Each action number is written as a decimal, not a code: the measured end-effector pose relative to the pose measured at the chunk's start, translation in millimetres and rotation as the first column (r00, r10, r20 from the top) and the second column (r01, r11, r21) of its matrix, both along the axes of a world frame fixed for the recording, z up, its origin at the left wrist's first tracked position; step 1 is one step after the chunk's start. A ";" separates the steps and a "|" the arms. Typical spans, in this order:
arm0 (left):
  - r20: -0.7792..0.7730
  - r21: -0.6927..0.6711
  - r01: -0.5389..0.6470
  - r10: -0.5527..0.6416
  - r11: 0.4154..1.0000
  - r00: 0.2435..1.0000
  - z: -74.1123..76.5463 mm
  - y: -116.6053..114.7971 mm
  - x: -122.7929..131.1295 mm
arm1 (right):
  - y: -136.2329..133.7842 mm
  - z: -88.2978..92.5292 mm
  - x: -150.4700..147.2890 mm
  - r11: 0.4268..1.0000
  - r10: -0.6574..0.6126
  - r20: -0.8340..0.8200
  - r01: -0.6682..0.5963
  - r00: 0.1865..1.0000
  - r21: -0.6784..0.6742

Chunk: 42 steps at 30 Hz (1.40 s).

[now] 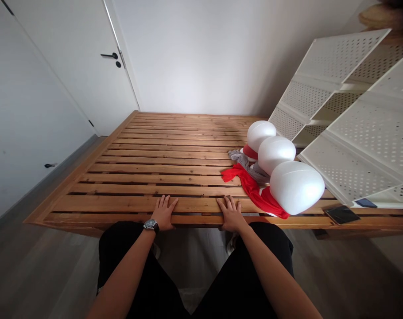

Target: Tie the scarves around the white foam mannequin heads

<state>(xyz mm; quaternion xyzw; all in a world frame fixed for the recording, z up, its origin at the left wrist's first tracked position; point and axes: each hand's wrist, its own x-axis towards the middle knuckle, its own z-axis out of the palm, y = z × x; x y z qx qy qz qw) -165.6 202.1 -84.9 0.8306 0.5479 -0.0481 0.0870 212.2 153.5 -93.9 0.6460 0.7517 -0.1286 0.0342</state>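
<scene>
Three mannequin heads point(276, 153) stand on the bench point(175, 178), left of the rack point(357, 150).

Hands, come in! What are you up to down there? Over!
Left hand and right hand open, resting on the slatted table. Three white dummy heads to the right, red scarf at the nearest one's base. White rack just past them.

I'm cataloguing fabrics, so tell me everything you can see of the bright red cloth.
The bright red cloth is a long, creased strip of soft-looking fabric. One part bunches against the lower side of the nearest white rounded form; the rest trails left and away from the person across the slatted wooden surface to a loose, rumpled end. Whether it touches the grey cloth is unclear. The right hand rests apart from it.
</scene>
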 end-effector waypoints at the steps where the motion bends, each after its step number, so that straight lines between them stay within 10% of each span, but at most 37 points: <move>1: 0.002 0.001 0.001 -0.001 1.000 1.000 -0.5 0.1 0.0 | 0.1 -0.7 0.0 1.000 0.001 0.001 -0.001 1.000 0.000; 42: -0.017 0.004 -0.004 0.005 1.000 1.000 -3.1 0.2 1.0 | 0.4 -1.0 1.0 1.000 -0.015 0.010 0.015 1.000 -0.011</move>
